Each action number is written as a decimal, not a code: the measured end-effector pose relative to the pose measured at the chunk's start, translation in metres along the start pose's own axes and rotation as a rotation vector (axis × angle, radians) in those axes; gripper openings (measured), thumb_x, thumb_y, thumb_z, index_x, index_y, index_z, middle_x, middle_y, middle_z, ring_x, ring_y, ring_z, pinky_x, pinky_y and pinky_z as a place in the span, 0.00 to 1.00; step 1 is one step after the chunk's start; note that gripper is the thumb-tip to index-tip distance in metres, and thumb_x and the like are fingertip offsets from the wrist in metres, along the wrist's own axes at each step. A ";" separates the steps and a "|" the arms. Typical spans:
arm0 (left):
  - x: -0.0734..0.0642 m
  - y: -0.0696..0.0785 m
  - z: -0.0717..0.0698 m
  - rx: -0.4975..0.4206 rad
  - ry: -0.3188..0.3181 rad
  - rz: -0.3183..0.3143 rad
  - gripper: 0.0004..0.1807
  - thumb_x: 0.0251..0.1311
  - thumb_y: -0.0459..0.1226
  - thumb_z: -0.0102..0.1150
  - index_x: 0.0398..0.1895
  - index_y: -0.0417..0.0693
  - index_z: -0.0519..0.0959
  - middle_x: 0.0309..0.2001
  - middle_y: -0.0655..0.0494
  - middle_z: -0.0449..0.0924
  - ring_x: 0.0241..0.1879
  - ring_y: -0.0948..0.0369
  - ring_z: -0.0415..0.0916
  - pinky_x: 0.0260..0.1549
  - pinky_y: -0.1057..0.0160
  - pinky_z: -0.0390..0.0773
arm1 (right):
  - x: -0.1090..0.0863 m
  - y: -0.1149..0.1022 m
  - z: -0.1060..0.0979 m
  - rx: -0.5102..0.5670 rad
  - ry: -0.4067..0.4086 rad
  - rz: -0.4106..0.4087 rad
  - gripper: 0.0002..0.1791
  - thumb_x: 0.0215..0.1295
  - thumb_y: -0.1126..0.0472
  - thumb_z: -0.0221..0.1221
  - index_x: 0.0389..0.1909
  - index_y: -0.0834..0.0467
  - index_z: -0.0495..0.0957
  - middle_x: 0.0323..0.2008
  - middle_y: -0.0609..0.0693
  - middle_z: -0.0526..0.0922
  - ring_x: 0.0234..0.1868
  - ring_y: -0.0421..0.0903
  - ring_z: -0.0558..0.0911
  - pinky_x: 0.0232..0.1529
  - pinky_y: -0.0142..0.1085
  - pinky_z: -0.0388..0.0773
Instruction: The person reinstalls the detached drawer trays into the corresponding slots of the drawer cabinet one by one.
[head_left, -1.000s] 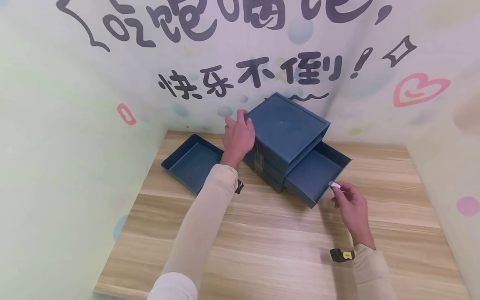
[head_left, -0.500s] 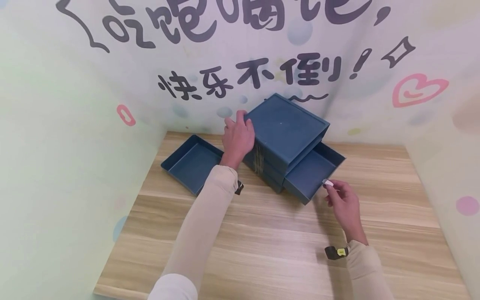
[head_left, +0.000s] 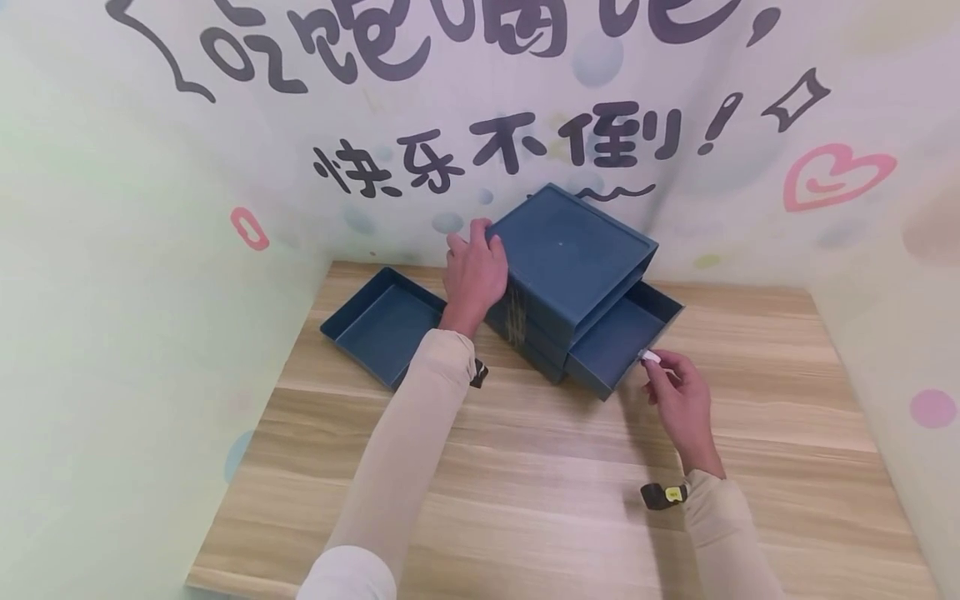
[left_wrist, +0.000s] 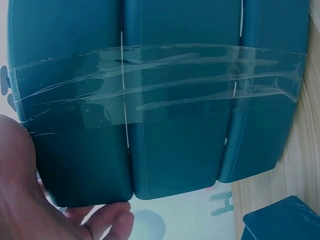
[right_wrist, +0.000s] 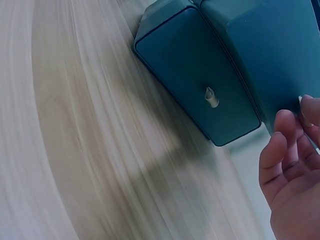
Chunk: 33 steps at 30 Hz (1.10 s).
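Dark blue is the three-tier drawer cabinet, which stands on the wood-grain tabletop, between two and three o'clock from the centre of the head view. Its middle drawer sticks partly out, in the direction of four o'clock. The right hand is between four and five o'clock from the cabinet and is nearly closed: its thumb and index finger pinch the small white knob of this drawer, while the other fingers are bent. The left hand, at nine o'clock of the cabinet, is about half closed; its fingers curl around the back edge of the top tier. Between eight and nine o'clock from the cabinet lies a loose drawer, with its hollow side upward, partly covered by the left forearm. Clear tape crosses the side of all three tiers. In the right wrist view, the bottom drawer shows a white knob of its own, toward two o'clock.
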<state>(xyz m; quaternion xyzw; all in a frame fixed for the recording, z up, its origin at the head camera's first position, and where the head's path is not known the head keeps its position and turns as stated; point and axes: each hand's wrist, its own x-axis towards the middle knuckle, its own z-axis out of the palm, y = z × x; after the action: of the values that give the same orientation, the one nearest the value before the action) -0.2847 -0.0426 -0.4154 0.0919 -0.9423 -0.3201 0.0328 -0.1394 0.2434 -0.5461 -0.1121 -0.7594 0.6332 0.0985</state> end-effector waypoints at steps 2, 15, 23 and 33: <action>0.001 0.000 0.000 -0.007 0.000 0.000 0.25 0.79 0.56 0.34 0.75 0.67 0.59 0.55 0.47 0.65 0.45 0.52 0.69 0.41 0.52 0.78 | 0.002 0.000 0.002 -0.005 0.006 0.006 0.16 0.74 0.62 0.60 0.58 0.64 0.76 0.38 0.40 0.82 0.23 0.39 0.81 0.25 0.26 0.77; 0.001 0.002 -0.001 -0.017 0.005 0.000 0.25 0.79 0.56 0.35 0.75 0.67 0.59 0.55 0.48 0.65 0.46 0.53 0.69 0.41 0.54 0.78 | 0.006 -0.002 0.008 -0.028 -0.008 0.033 0.17 0.74 0.60 0.59 0.59 0.61 0.76 0.41 0.45 0.81 0.25 0.38 0.81 0.27 0.26 0.78; -0.001 0.000 -0.001 -0.007 0.009 0.000 0.25 0.79 0.56 0.35 0.74 0.66 0.59 0.55 0.47 0.65 0.45 0.53 0.70 0.42 0.53 0.79 | 0.002 -0.019 0.013 -0.004 -0.046 0.009 0.16 0.75 0.63 0.57 0.58 0.66 0.74 0.35 0.34 0.84 0.23 0.39 0.80 0.26 0.26 0.78; -0.002 0.000 -0.001 -0.021 0.010 0.000 0.25 0.79 0.56 0.35 0.74 0.66 0.59 0.55 0.47 0.65 0.46 0.52 0.69 0.43 0.52 0.79 | 0.012 -0.001 0.019 -0.006 -0.038 -0.043 0.16 0.76 0.59 0.57 0.58 0.63 0.75 0.41 0.46 0.86 0.24 0.40 0.80 0.25 0.26 0.77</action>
<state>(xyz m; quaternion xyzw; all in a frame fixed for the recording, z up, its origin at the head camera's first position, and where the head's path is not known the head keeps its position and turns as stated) -0.2830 -0.0427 -0.4148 0.0933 -0.9387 -0.3295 0.0383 -0.1565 0.2294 -0.5487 -0.0840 -0.7653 0.6307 0.0975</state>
